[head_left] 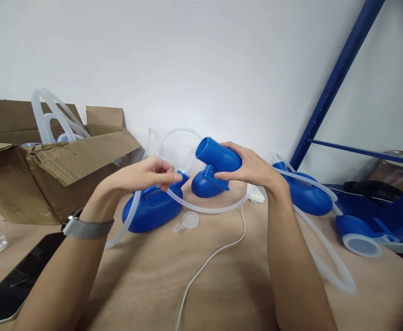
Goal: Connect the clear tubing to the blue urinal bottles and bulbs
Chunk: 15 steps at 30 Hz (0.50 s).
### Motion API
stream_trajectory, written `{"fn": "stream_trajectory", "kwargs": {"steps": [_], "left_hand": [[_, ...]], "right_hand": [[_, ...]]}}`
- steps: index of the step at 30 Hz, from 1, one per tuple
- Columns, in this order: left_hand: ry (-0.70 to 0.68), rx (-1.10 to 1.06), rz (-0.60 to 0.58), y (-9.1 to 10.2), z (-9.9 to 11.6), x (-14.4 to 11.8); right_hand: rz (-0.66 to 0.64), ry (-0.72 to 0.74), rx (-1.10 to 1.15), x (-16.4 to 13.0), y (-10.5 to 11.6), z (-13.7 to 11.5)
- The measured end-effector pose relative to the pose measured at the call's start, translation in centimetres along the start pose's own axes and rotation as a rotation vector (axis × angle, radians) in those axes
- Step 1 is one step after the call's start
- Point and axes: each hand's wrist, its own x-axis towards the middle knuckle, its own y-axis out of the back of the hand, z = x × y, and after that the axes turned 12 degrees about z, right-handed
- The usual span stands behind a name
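My right hand (252,170) grips the blue funnel (218,158); left of the funnel, my left hand (149,174) pinches the clear tube (204,209) above the blue bottle (153,209).

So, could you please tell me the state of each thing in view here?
blue funnel: held up, mouth open
right hand: gripping the funnel
left hand: pinching the clear tube
blue bottle: lying on table
clear cap: off, lying loose
cardboard box: flaps open
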Motion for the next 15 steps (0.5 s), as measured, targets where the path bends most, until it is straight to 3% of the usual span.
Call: {"fn": "stream_trajectory", "kwargs": {"steps": [3, 5, 7, 9, 12, 14, 15], "left_hand": [[-0.016, 0.291, -0.284, -2.4, 0.1, 0.4], [-0.009, 0.447, -0.383, -5.0, -0.4, 1.1], [0.024, 0.500, -0.408, -7.3, -1.0, 2.0], [0.050, 0.504, -0.431, -8.4, -1.5, 2.6], [0.053, 0.456, -0.475, -6.7, -1.6, 2.8], [0.052, 0.419, -0.416, -3.9, -1.6, 2.3], [0.062, 0.418, -0.325, -2.4, -1.6, 1.9]], "right_hand": [[0.127, -0.004, 0.135, 0.3, -0.5, -0.4], [0.175, -0.018, 0.227, 0.6, -1.1, -0.8], [0.126, -0.038, 0.198, 0.7, -1.9, -1.1], [-0.014, -0.025, 0.082, 0.7, -2.7, -1.2], [-0.202, 0.066, 0.000, 0.6, -3.4, -1.1], [-0.235, 0.111, 0.015, 0.7, -3.5, -1.1], [-0.230, 0.128, 0.014, 0.7, -3.6, -1.1]]}}
